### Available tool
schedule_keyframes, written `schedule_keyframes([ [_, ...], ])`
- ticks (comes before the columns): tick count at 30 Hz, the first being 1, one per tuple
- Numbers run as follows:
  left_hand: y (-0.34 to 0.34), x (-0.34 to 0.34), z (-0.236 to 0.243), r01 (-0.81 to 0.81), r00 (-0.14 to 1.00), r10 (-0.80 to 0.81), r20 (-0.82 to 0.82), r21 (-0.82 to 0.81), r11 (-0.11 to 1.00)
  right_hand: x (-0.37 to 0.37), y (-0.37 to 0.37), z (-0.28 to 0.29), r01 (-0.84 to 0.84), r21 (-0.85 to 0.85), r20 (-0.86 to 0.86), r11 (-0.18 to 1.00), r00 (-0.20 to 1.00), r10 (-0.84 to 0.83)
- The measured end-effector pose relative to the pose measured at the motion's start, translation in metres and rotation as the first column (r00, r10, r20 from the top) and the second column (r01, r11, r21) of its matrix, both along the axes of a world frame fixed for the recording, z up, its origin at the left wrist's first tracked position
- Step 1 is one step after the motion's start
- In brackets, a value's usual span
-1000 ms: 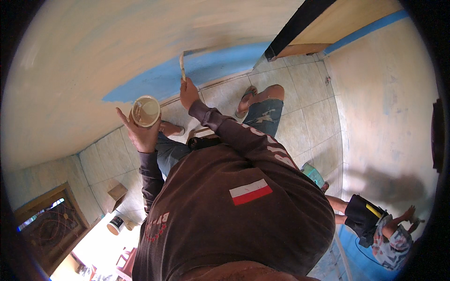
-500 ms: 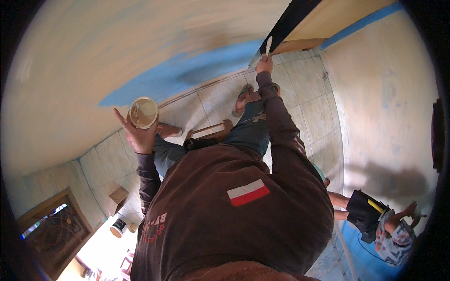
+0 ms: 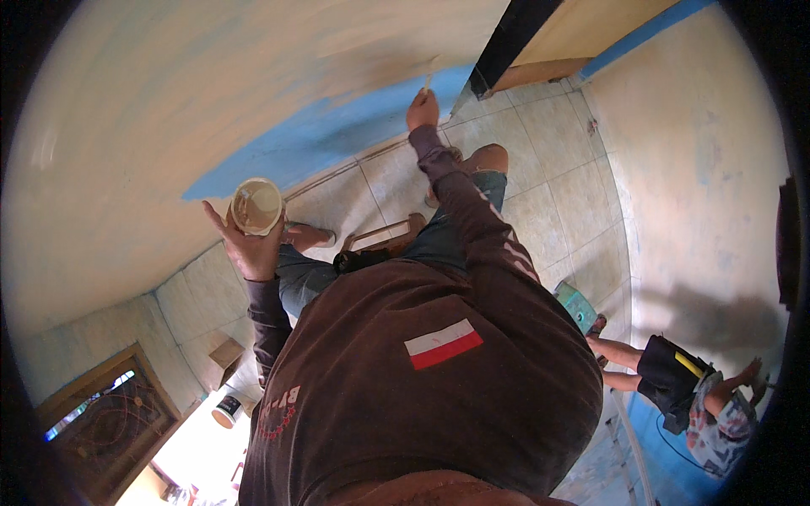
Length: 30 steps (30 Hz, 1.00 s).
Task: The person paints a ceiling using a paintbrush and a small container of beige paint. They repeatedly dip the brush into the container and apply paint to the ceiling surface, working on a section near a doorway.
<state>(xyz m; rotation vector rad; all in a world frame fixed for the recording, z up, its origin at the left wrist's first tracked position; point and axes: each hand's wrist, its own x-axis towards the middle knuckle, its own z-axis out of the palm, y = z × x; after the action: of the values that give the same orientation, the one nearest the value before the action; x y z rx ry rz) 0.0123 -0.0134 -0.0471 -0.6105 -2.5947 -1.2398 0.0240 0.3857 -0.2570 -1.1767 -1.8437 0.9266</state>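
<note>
My left hand [image 3: 251,246] is wrapped round a small round pot [image 3: 256,205] of cream-coloured paint, its open top facing up. One finger sticks out past the pot's side. In my right hand [image 3: 423,110] is a slim, pale paintbrush [image 3: 429,78], gripped by its handle; the fingers hide part of it. The brush's tip is at the cream wall [image 3: 253,93], close above the blue painted band [image 3: 337,122]. Whether the tip presses on the wall I cannot tell.
A dark door frame [image 3: 506,51] stands right of the brush. Between my legs is a wooden stool [image 3: 384,236]. Another person [image 3: 692,388] works at the right wall, with a green box [image 3: 575,308] near their feet. A paint tub [image 3: 226,411] and a wooden box [image 3: 224,358] are at lower left.
My right hand has moved left with the brush, from the dark door frame to the wall by the blue band. The left hand and pot have barely moved.
</note>
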Motion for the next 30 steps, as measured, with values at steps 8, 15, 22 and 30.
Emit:
schedule_keyframes([
  [8,-0.001,0.003,-0.003,0.002,1.0,-0.003,-0.015,-0.005,1.0,-0.011,-0.115,-0.014,-0.359,-0.223,-0.195,0.906,0.928,0.319],
  [15,-0.001,0.002,-0.006,-0.014,0.999,0.014,-0.042,-0.02,1.0,0.014,-0.046,-0.087,-0.117,0.073,-0.134,0.99,0.983,0.126],
  [22,0.0,0.003,-0.003,-0.027,0.999,0.024,-0.042,-0.071,0.997,0.0,0.028,-0.052,-0.048,-0.191,-0.139,0.98,0.99,0.022],
  [30,-0.002,0.005,0.0,-0.039,0.995,0.035,-0.09,-0.048,0.998,-0.033,-0.159,0.02,-0.266,-0.217,-0.06,0.939,0.964,0.259],
])
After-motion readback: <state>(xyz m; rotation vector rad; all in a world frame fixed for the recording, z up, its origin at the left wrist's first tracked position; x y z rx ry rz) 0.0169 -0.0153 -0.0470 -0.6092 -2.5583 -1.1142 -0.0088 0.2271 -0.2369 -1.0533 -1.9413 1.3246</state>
